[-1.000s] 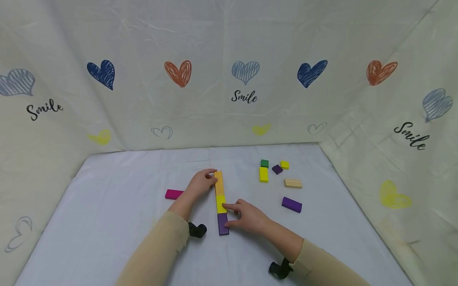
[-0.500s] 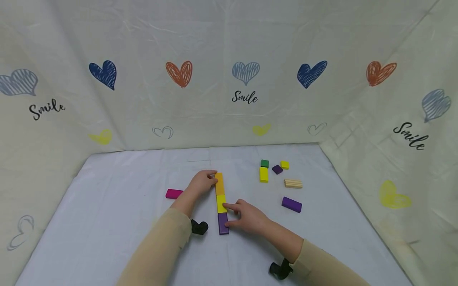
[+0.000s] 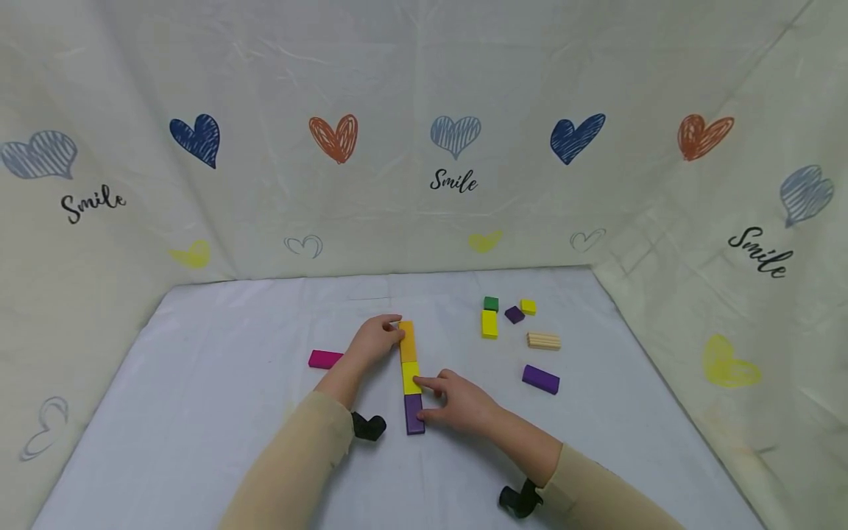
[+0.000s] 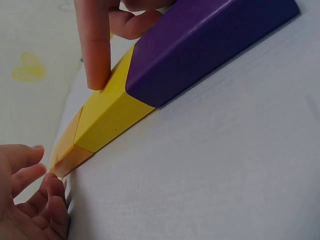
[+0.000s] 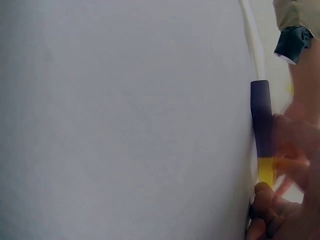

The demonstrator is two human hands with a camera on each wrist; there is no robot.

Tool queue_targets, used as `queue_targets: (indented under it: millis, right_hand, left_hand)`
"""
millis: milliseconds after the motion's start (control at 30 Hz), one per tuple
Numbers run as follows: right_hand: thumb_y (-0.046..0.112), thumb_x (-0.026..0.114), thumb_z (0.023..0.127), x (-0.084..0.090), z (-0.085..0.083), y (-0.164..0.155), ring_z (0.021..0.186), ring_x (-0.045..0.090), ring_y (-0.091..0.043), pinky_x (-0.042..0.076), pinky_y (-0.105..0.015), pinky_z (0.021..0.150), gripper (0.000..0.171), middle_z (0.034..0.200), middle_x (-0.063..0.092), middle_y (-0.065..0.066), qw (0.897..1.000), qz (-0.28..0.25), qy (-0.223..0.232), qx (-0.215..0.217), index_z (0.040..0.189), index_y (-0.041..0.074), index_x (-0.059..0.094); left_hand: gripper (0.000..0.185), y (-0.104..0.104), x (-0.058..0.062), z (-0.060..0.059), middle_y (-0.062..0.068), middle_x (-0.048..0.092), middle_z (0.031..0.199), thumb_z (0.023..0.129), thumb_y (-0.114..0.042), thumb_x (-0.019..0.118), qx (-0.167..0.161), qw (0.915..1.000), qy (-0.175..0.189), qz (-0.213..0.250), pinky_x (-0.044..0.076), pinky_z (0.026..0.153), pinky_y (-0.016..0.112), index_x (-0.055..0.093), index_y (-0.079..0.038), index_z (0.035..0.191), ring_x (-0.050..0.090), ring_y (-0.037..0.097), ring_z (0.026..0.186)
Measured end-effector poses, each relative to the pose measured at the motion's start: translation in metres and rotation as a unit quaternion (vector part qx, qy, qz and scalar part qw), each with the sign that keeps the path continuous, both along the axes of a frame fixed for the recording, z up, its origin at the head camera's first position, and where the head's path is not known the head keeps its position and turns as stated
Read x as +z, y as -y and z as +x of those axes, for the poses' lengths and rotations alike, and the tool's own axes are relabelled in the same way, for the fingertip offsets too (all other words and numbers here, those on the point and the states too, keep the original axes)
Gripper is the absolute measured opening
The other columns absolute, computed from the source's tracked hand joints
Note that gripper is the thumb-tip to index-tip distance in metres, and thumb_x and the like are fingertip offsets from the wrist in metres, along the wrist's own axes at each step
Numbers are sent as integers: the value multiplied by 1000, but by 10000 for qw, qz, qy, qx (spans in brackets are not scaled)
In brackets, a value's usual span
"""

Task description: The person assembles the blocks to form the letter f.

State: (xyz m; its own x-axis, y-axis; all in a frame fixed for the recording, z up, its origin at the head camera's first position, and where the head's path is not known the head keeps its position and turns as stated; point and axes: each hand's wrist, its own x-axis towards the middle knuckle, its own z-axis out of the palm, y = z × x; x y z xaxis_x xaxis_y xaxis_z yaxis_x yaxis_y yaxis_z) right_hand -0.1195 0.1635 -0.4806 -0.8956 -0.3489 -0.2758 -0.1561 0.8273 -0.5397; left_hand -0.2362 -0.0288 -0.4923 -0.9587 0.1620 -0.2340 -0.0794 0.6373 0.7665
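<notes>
Three blocks lie end to end in a row in the head view: an orange block (image 3: 407, 344) at the far end, a yellow block (image 3: 411, 377) in the middle, a purple block (image 3: 414, 414) nearest. My left hand (image 3: 374, 342) touches the orange block's far left end with its fingertips. The index finger of my right hand (image 3: 464, 401) rests straight on the yellow block, while its thumb touches the purple block's right side. In the left wrist view the yellow block (image 4: 110, 117) and purple block (image 4: 200, 50) appear joined end to end.
A magenta block (image 3: 324, 359) lies left of the row, partly behind the left forearm. To the right are another purple block (image 3: 540, 379), wooden sticks (image 3: 543, 341), a yellow block (image 3: 489, 324), a green cube (image 3: 491, 303), a small purple block (image 3: 514, 314) and a small yellow block (image 3: 528, 306).
The orange block's far end has shifted slightly nearer, and its top looks deeper in colour. Both hands keep nearly the same places. The head view has shifted a little.
</notes>
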Motion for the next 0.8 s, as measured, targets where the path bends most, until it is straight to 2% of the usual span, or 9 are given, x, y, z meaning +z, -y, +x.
queue_targets:
  millis: [167,300,400,567,700,800]
  right_hand:
    - [47,78,82,-3,-1,0,78,49,-14,44,-26,62,64,91,50,4,10000,4,24,-14,141,33,57]
    - [47,78,82,-4,-1,-1,79,49,-14,44,-26,63,64,91,50,4,10000,18,26,-17,141,33,57]
    - [47,79,81,-5,-2,-1,80,49,-14,44,-26,63,64,91,50,4,10000,14,19,-6,141,33,57]
    - [47,79,81,-5,-2,-1,80,49,-14,44,-26,63,64,91,50,5,10000,-13,16,11,140,34,57]
    - [47,79,82,-4,-3,-1,81,49,-14,44,-27,64,64,92,51,5,10000,-39,48,-1,141,34,57]
    - [47,78,82,-1,-4,-1,83,49,-15,45,-28,67,66,94,51,4,9999,-48,108,-41,142,33,56]
  left_hand:
    - [39,6,0,3,7,64,113,98,-29,64,92,9999,-117,49,52,89,38,62,-20,135,57,23,96]
    - [39,15,6,6,6,63,114,98,-31,63,150,9998,-153,49,54,80,33,62,-22,135,58,22,89]
    - [40,24,12,9,5,63,116,97,-31,64,95,9997,-210,41,54,75,31,61,-23,136,59,21,84]
    - [41,44,20,13,1,62,118,97,-32,64,-6,9994,-310,-122,53,72,31,60,-26,138,58,20,90]
    - [43,61,26,19,0,59,122,97,-32,64,16,9997,-209,-140,51,61,30,58,-27,139,58,23,84]
    - [43,74,29,24,1,58,125,96,-32,65,-26,9994,-241,-232,52,63,31,58,-26,138,59,24,91]
